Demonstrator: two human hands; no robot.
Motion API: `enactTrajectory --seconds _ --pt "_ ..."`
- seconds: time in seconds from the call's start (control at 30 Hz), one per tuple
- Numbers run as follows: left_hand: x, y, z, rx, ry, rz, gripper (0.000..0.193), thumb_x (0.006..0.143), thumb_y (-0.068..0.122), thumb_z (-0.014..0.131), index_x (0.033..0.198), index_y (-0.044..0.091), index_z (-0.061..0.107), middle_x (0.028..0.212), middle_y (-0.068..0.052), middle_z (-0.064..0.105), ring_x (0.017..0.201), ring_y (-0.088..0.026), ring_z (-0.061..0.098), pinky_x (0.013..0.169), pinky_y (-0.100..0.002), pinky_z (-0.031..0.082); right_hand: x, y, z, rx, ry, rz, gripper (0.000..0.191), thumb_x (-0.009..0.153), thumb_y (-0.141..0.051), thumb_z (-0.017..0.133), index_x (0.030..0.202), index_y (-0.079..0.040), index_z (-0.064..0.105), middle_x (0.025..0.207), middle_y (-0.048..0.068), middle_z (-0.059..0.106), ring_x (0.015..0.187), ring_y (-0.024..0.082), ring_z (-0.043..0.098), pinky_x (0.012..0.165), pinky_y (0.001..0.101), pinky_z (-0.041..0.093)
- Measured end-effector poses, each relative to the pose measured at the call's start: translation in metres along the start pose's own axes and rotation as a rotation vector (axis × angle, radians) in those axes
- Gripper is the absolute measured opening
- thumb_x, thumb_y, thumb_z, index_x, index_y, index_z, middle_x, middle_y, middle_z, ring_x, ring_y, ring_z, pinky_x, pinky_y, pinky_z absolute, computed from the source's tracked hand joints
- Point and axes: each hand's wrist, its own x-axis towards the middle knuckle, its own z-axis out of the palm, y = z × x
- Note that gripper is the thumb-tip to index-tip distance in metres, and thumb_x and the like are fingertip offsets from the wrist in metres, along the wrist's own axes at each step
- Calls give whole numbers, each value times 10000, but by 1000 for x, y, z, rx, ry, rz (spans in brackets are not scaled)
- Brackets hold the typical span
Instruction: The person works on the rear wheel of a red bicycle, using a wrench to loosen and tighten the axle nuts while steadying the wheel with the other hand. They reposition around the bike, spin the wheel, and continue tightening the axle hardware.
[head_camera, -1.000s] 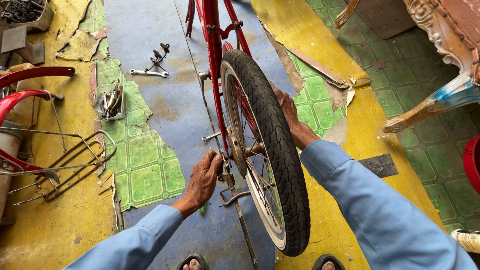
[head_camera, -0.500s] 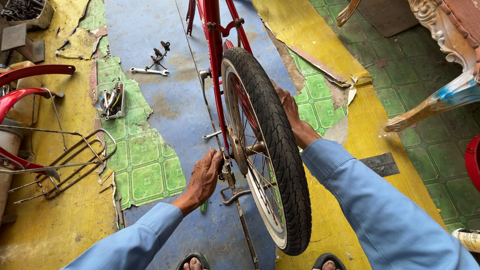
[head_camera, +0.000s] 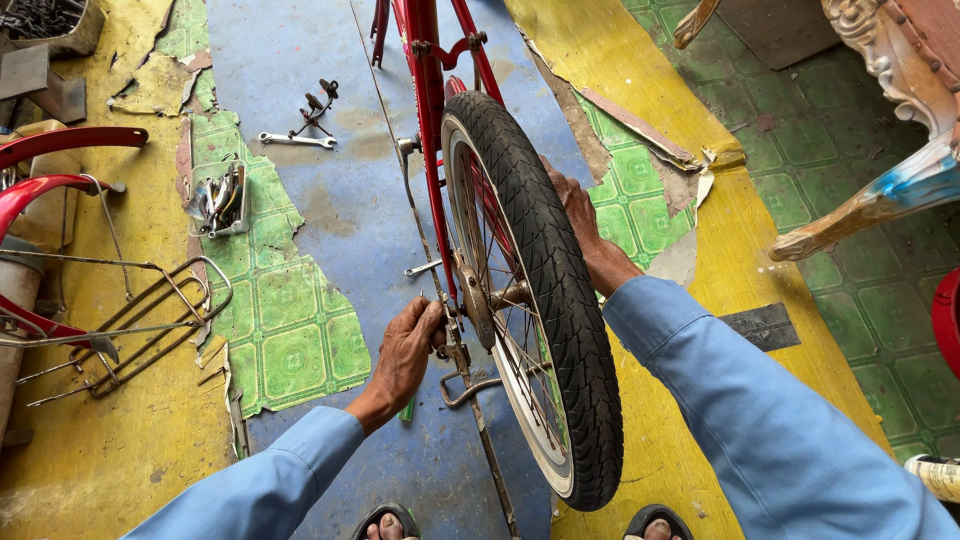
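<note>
Red frame holds one black wheel upright at centre. The left hand, at the hub's 9 o'clock, curls its fingers on the axle fitting; the right hand, at 2 o'clock, presses flat behind the tyre. A slipped grip could pinch fingers in the spokes or tip the wheel. One wrench lies at 11 o'clock; two sandals show.

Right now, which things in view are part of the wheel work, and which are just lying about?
In hand:
left hand at the axle
right hand behind the tyre
red frame

Lying about:
spanner
small tray of tools
wire rack
red mudguards
</note>
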Motion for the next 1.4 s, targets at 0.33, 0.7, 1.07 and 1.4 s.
enactTrajectory --seconds 0.33,0.7,1.07,1.4 --pt "6 2 0 203 -19 -151 488 1105 418 416 804 68 575 674 -39 381 641 -141 358 597 -350 369 3 15 11 -65 11 10 730 926 -295 669 1573 -107 388 922 243 619 793 426 617 771 560 495" --pt "0 5 1 50 -2 -22 387 1075 376 459 862 57 504 724 -9 488 669 -98 461 634 -325 471 4 7 6 -45 11 39 606 1000 -304 611 1546 -111 435 1021 249 653 853 432 641 804 562 495" --pt "-3 2 0 -15 -12 -26 393 1074 399 450 878 64 516 743 -9 495 695 -103 473 669 -330 474 1 3 3 -43 15 9 724 923 -328 643 1563 -94 398 935 255 619 816 432 609 792 556 483" --pt "-1 3 2 111 0 -23 448 1095 400 428 800 70 488 690 -20 450 652 -116 441 631 -345 466 0 2 2 -42 -4 3 767 930 -321 674 1594 -107 355 909 224 578 819 408 602 790 569 470"
